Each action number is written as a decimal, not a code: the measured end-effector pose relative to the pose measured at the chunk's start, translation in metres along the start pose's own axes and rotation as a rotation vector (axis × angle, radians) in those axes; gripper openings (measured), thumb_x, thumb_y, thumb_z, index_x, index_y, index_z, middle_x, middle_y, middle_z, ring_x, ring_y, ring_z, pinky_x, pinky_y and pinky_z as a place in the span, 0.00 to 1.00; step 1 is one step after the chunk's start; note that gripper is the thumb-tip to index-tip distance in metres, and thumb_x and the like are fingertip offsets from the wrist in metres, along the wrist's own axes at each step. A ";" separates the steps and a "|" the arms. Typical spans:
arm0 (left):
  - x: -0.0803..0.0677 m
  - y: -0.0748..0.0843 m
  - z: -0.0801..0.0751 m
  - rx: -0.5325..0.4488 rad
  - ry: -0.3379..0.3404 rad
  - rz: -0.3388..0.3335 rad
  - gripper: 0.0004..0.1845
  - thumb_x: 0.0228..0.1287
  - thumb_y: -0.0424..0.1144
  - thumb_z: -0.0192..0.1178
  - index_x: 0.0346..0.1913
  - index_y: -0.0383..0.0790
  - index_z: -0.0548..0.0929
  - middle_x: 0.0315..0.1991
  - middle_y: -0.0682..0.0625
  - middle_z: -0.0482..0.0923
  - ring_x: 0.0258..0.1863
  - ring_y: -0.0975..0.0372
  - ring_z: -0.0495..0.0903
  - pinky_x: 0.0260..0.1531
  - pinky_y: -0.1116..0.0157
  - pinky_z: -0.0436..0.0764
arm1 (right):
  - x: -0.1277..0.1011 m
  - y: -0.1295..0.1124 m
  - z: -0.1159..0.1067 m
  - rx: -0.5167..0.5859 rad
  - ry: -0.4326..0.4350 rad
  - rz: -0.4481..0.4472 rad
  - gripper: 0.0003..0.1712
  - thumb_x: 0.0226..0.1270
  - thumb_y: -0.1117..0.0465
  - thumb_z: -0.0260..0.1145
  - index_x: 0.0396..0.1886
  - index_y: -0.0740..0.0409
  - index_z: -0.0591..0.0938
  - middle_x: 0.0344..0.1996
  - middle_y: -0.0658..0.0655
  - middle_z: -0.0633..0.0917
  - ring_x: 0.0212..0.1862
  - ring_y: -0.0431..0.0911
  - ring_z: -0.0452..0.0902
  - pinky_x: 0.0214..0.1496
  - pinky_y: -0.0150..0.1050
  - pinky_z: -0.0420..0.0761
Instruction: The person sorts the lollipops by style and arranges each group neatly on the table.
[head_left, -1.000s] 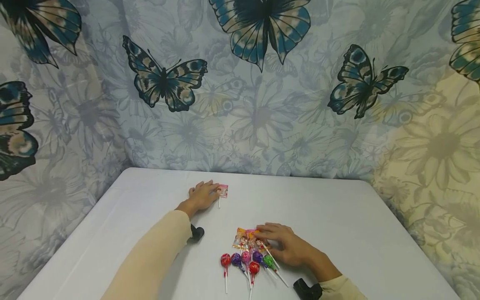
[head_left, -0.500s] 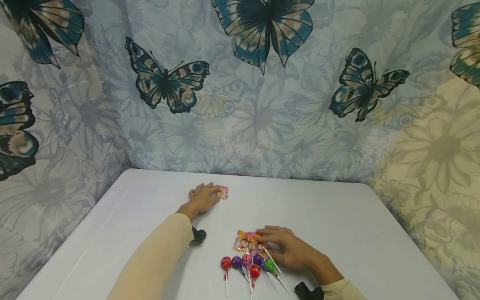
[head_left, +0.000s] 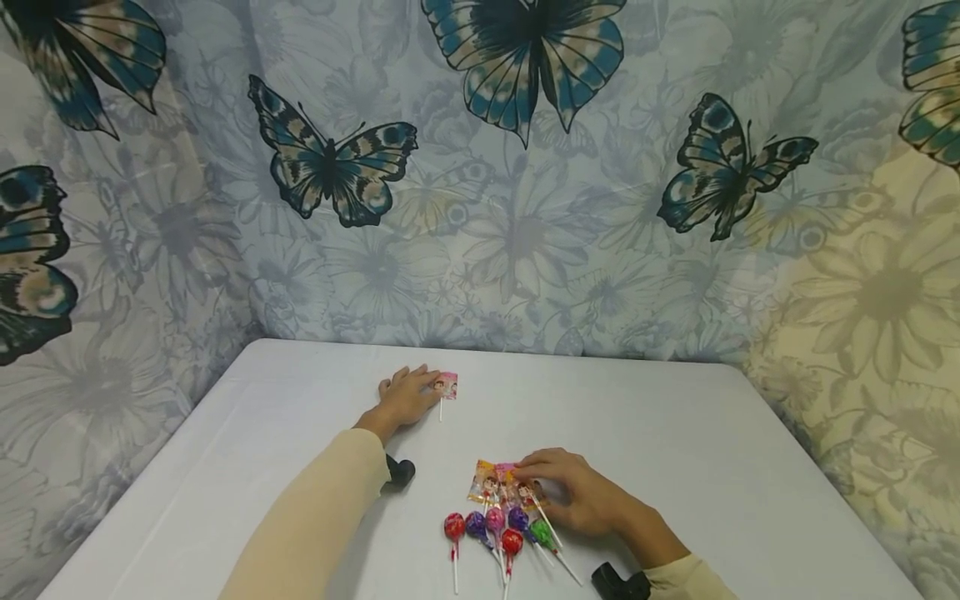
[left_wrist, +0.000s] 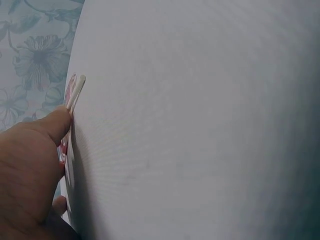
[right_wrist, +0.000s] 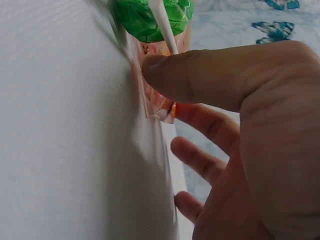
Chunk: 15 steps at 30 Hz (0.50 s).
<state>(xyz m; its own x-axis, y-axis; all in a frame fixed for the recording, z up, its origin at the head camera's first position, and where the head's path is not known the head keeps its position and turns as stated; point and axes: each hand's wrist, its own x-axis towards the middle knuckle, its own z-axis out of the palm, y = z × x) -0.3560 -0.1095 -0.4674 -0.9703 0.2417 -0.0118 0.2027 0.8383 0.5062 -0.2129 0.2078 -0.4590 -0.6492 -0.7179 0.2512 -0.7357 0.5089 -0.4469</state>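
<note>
Your right hand works at the cluster of sweets near the front of the white bench. Its thumb presses a flat wrapped lollipop against the other fingers, which look loosely curled, though the wrist view is too close to say how firmly they grip. Just below lie round lollipops in red, purple, pink and green, their sticks crossing. Keep the pinch low on the wrapper's edge so you lift one sweet without dragging the green lollipop lying against it. Further back, your left hand rests flat on the bench, fingers straight, thumb tip touching a single flat lollipop set apart.
</note>
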 end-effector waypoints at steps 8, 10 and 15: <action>0.000 0.002 0.000 -0.003 0.003 -0.010 0.27 0.71 0.52 0.53 0.70 0.51 0.70 0.73 0.46 0.56 0.72 0.44 0.45 0.62 0.38 0.40 | 0.000 0.000 -0.003 0.001 0.012 0.009 0.31 0.54 0.68 0.70 0.61 0.49 0.79 0.57 0.51 0.76 0.60 0.50 0.68 0.55 0.65 0.64; -0.001 0.003 0.000 -0.008 0.006 -0.015 0.27 0.71 0.52 0.54 0.70 0.51 0.70 0.73 0.46 0.57 0.72 0.44 0.45 0.62 0.38 0.40 | 0.001 0.000 -0.005 0.015 0.012 0.026 0.31 0.54 0.67 0.71 0.61 0.48 0.79 0.57 0.50 0.76 0.60 0.50 0.68 0.56 0.65 0.63; -0.001 0.003 0.001 -0.018 0.019 -0.018 0.27 0.70 0.51 0.55 0.69 0.50 0.70 0.73 0.46 0.57 0.72 0.45 0.45 0.62 0.38 0.40 | 0.003 0.001 -0.007 0.026 0.025 0.049 0.31 0.55 0.63 0.73 0.61 0.48 0.79 0.56 0.48 0.75 0.60 0.49 0.68 0.56 0.65 0.62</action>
<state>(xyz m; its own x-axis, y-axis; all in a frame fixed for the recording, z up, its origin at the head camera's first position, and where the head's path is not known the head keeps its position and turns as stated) -0.3540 -0.1069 -0.4671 -0.9762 0.2166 -0.0046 0.1824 0.8333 0.5218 -0.2164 0.2097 -0.4523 -0.6892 -0.6802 0.2497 -0.6978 0.5302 -0.4817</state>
